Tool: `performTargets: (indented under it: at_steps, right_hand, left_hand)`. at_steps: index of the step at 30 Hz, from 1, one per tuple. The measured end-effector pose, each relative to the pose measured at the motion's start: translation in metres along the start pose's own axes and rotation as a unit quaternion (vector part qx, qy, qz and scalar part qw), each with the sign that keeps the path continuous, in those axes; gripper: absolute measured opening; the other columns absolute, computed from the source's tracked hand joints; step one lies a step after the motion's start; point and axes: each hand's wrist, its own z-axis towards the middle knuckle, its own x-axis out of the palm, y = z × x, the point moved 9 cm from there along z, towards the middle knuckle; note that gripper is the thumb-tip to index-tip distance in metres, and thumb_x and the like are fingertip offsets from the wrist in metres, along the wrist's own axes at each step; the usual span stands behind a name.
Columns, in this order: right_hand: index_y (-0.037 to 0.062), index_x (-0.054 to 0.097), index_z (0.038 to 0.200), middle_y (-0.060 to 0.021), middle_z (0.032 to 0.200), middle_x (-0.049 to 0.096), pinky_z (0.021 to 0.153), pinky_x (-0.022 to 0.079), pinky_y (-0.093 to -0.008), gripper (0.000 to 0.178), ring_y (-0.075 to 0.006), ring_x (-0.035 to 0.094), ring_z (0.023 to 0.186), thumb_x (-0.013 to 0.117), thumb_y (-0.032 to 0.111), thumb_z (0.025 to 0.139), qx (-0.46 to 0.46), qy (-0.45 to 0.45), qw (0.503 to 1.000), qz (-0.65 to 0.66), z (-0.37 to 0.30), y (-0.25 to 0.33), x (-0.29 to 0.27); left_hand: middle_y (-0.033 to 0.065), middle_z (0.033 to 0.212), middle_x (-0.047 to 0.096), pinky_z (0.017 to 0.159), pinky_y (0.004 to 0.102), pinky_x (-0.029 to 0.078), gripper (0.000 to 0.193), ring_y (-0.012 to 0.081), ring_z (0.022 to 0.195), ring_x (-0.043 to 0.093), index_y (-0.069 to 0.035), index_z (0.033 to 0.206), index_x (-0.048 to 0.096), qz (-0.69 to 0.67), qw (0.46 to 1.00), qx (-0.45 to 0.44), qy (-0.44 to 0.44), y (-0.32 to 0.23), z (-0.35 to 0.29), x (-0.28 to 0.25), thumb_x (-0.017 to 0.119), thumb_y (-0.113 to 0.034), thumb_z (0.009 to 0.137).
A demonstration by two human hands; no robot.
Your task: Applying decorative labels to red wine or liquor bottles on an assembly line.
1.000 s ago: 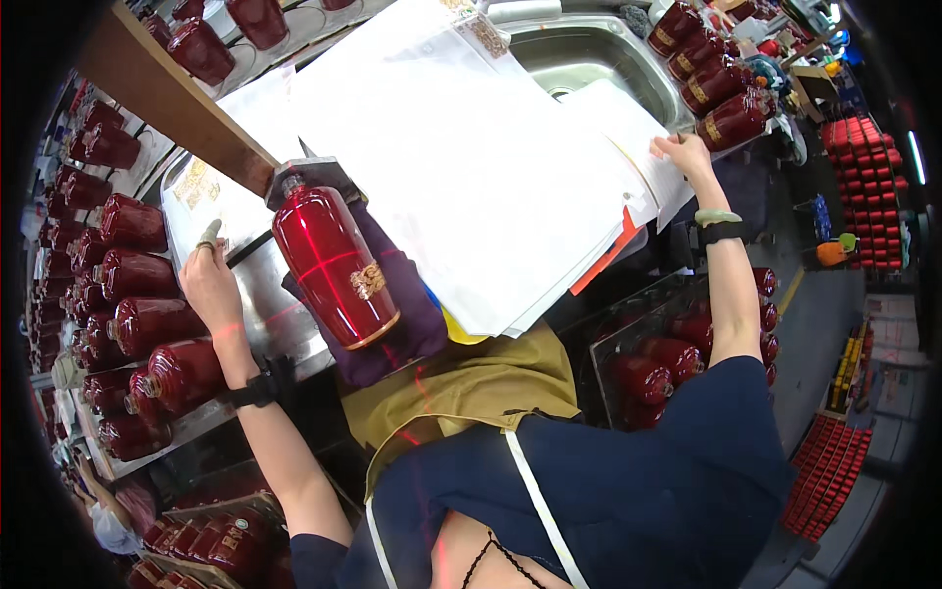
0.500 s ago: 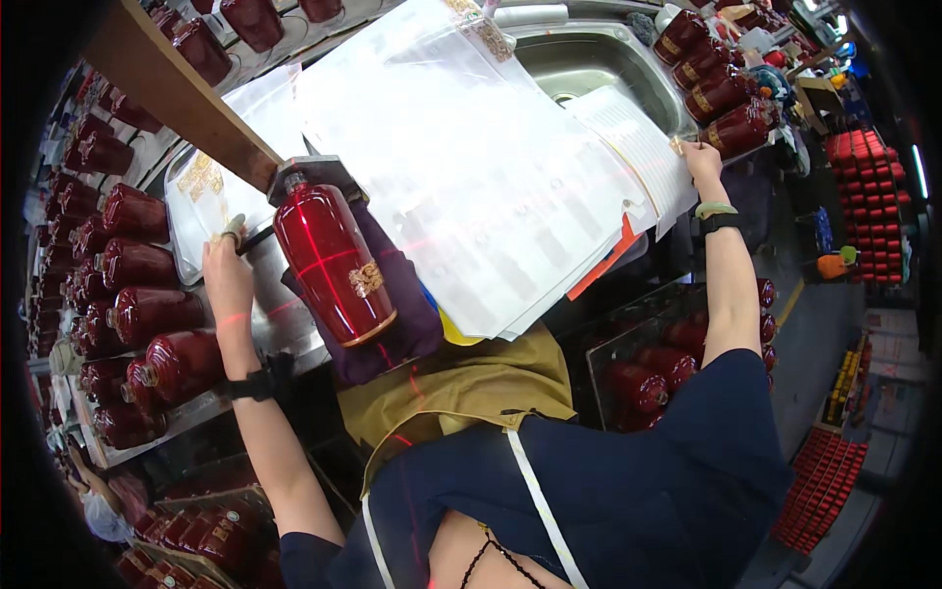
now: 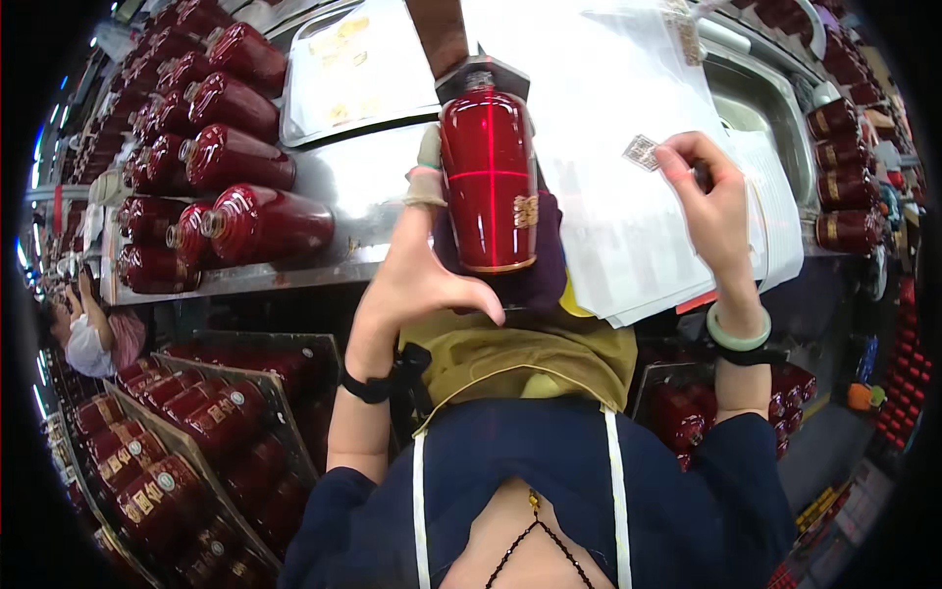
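Note:
A glossy dark red bottle (image 3: 481, 191) lies on a purple cloth (image 3: 549, 231), its neck at a dark angular holder (image 3: 491, 71). Red light lines cross on it, and a small gold decal (image 3: 525, 211) sits on its lower right side. My left hand (image 3: 417, 260), with covers on some fingers, is open alongside the bottle's left side, thumb spread; whether it touches the glass I cannot tell. My right hand (image 3: 714, 196) pinches a small square patterned decal (image 3: 642, 152) between thumb and forefinger, above the white paper sheets (image 3: 618, 216).
A white tray (image 3: 294, 123) with gold pieces lies at the far left. Red bottles (image 3: 270, 224) crowd the left bench; others (image 3: 846, 231) line the right. A metal sink (image 3: 775, 83) is beyond the papers. A wooden bar (image 3: 439, 34) meets the holder. Bottle crates (image 3: 226, 368) stand below.
My left hand has moved from beside the tray to the bottle. My right hand has come left from the sheets by the sink, with the decal in it. The view has turned.

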Motion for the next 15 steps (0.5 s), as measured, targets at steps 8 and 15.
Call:
performTargets:
  at_steps: [8,15]
  right_hand:
    - [0.0028,0.068,0.093,0.0089,0.077,0.053,0.060,0.033,-0.0176,0.010,0.0005,0.042,0.069,0.073,0.012,0.097,0.025,0.057,0.949,0.309,-0.019,0.057,0.097]
    - [0.0010,0.067,0.089,0.0049,0.079,0.055,0.061,0.037,-0.0207,0.014,-0.0016,0.043,0.070,0.073,0.012,0.095,0.057,-0.043,0.968,0.240,-0.023,0.036,0.135]
  left_hand:
    - [0.0273,0.151,0.047,0.112,0.0406,0.043,0.126,0.0360,0.137,0.052,0.004,0.162,0.013,0.080,0.986,-0.124,-0.073,0.023,-0.027,0.010,0.095,-0.019,0.069]
    - [0.0226,0.152,0.043,0.115,0.0397,0.041,0.099,0.0268,0.137,0.050,0.009,0.159,0.016,-0.119,0.971,-0.089,-0.189,0.018,-0.003,-0.009,0.081,-0.015,0.088]
